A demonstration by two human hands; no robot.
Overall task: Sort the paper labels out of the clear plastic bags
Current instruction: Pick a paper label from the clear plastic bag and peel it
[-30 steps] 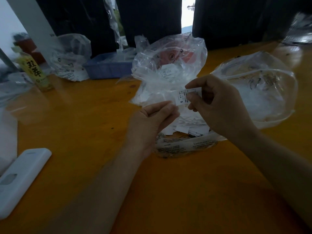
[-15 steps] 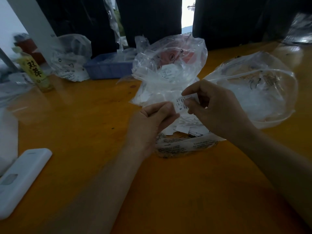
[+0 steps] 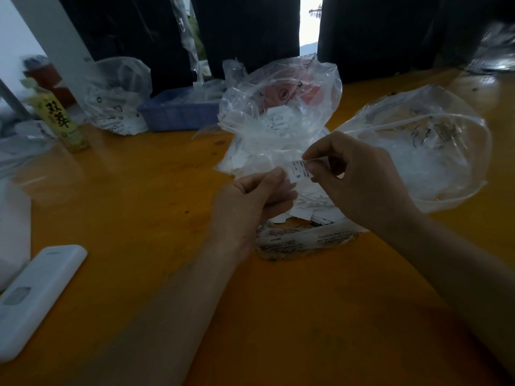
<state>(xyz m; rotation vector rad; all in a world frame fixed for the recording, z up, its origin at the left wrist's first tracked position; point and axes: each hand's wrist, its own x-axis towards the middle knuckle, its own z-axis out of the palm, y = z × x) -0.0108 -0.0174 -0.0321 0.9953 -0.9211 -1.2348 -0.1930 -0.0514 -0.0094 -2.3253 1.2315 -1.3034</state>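
The right hand (image 3: 359, 179) pinches a small white label (image 3: 299, 169) between thumb and forefinger; a letter S is printed on it. The left hand (image 3: 255, 201) is curled and its fingertips pinch the label's left end, perhaps with a thin clear sleeve, but this I cannot tell. The label is in the air, just above a pile of labels (image 3: 306, 207) on the orange wooden bench (image 3: 139, 204). Behind the hands stands a crumpled clear bag (image 3: 278, 107), and to the right lies a second bag (image 3: 426, 146), puffed and holding white scraps. Further back are a blue tray (image 3: 178, 115), a third bag (image 3: 117, 96) and a yellow bottle (image 3: 58, 118). A white device (image 3: 36, 296) lies at the left edge. Dark curtains (image 3: 250, 29) hang behind the bench.
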